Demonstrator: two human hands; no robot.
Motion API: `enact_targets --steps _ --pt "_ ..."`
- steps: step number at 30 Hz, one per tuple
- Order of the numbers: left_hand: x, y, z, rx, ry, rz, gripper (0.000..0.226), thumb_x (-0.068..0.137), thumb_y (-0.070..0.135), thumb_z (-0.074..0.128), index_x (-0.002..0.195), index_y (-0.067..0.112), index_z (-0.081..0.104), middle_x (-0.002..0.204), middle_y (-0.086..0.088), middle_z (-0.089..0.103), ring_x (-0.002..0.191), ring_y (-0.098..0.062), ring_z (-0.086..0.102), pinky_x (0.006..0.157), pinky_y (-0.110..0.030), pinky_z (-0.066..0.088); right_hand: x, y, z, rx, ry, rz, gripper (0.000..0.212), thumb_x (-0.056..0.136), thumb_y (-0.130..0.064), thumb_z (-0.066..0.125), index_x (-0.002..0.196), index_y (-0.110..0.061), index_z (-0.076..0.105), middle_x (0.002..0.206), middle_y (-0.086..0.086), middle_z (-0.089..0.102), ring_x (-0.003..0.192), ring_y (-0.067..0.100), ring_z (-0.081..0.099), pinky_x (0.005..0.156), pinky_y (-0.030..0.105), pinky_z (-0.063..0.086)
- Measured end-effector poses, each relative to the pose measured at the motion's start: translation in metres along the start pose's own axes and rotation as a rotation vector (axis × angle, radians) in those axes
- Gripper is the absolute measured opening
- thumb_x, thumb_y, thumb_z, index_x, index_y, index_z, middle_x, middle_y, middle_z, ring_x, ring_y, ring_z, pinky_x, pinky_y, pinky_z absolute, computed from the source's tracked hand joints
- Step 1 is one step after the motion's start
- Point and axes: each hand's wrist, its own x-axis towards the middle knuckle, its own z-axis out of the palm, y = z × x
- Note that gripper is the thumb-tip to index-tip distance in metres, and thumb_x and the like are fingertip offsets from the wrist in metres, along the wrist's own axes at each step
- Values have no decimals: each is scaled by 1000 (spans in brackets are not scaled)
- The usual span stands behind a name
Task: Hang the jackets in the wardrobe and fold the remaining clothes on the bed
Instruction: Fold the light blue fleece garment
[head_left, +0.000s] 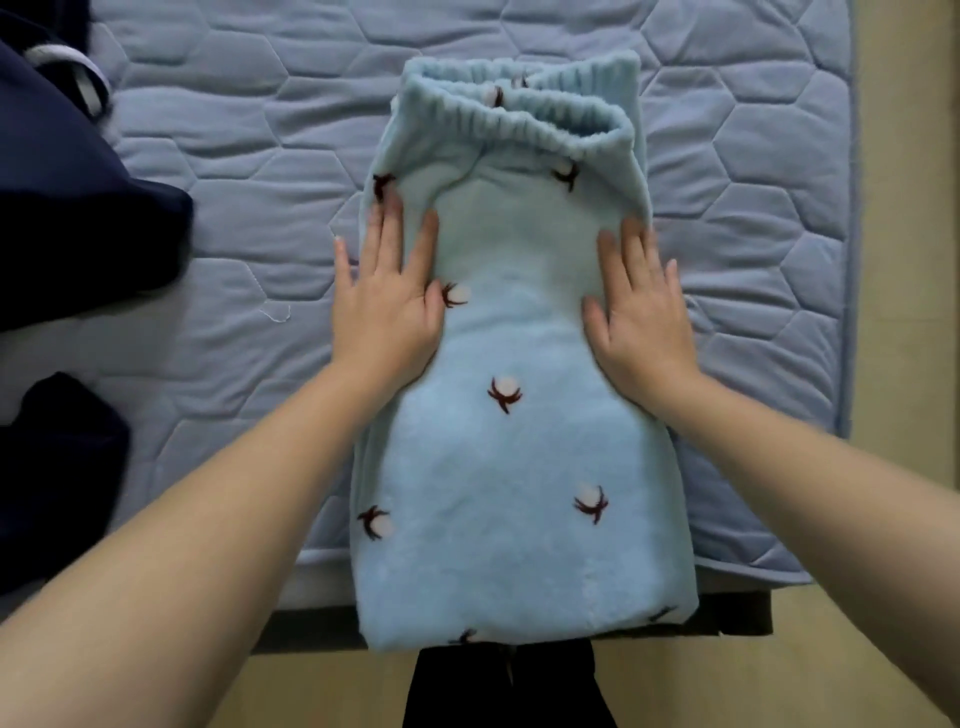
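A pair of light blue fleece pants (511, 467) with small brown-and-white cotton-flower prints lies folded lengthwise on the bed, its elastic waistband at the far end. Its near end hangs slightly over the bed's front edge. My left hand (387, 301) lies flat on the left edge of the pants, fingers straight and spread. My right hand (639, 317) lies flat on the right edge, fingers straight too. Both hands press the fabric down about midway along it.
The bed has a blue quilted mattress cover (249, 171) with a hexagon pattern. Dark navy clothes (67, 218) with a white drawstring lie piled at the left. Beige floor (904, 312) shows to the right and in front of the bed.
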Motion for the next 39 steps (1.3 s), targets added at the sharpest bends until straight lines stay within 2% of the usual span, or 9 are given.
enact_targets --steps 6,9,11,14,17,23,28,34,39 --pt "-142 13 -13 -730 -83 -323 73 88 33 58 148 16 21 153 -5 25 138 -17 27 112 -25 22 -131 -9 -3 478 -46 251 60 95 -23 49 149 -16 23 150 -2 27 135 11 29 107 26 28" --pt "-199 10 -11 -1051 -270 -619 77 77 55 67 137 19 36 129 6 50 120 -10 50 90 -14 43 -176 -8 0 742 -162 560 41 95 -25 51 135 -18 43 121 -11 51 116 12 49 80 21 40" --pt "-227 7 -5 -1155 -431 -671 55 82 48 63 128 23 46 118 13 58 114 -8 56 78 -8 44 -192 -7 3 917 -288 699 25 96 -29 50 120 -22 53 105 -13 60 104 14 58 68 18 42" --pt "-244 6 -3 -1180 -493 -791 26 93 32 55 118 26 56 111 9 65 97 -5 62 71 -15 48 -204 -3 -1 1019 -368 762 25 96 -33 52 118 -24 56 111 -5 64 96 7 60 71 22 48" --pt "-250 10 -20 -1160 -519 -900 25 93 29 56 117 20 59 104 2 66 86 -8 63 69 -24 50 -222 -2 -16 1050 -392 828 27 95 -34 54 116 -18 60 104 -2 68 90 13 65 69 26 52" --pt "-303 11 -104 -1127 -884 -889 23 88 37 63 107 23 64 102 -2 72 88 -20 68 71 -35 57 -288 -12 -76 1026 -615 934 19 92 -30 60 104 -16 64 102 5 71 82 18 68 68 30 53" --pt "-282 23 -180 -1170 -727 -827 10 91 25 55 99 26 61 89 1 68 65 -15 66 50 -27 52 -267 -30 -152 1182 -604 805 37 92 -13 56 128 -21 56 116 0 68 101 20 67 78 34 53" --pt "-140 35 -215 -1316 -468 -950 33 91 41 37 78 17 57 50 -4 56 43 -17 49 46 -19 42 -132 -34 -206 1345 -394 819 18 95 -21 46 103 -16 61 85 2 64 71 15 63 60 25 52" --pt "-30 46 -161 -1049 -352 -879 43 95 46 32 101 9 54 78 -9 63 59 -21 57 54 -22 44 -26 -33 -162 1166 -263 878 39 96 -44 33 101 -14 58 83 8 63 68 21 56 63 27 41"
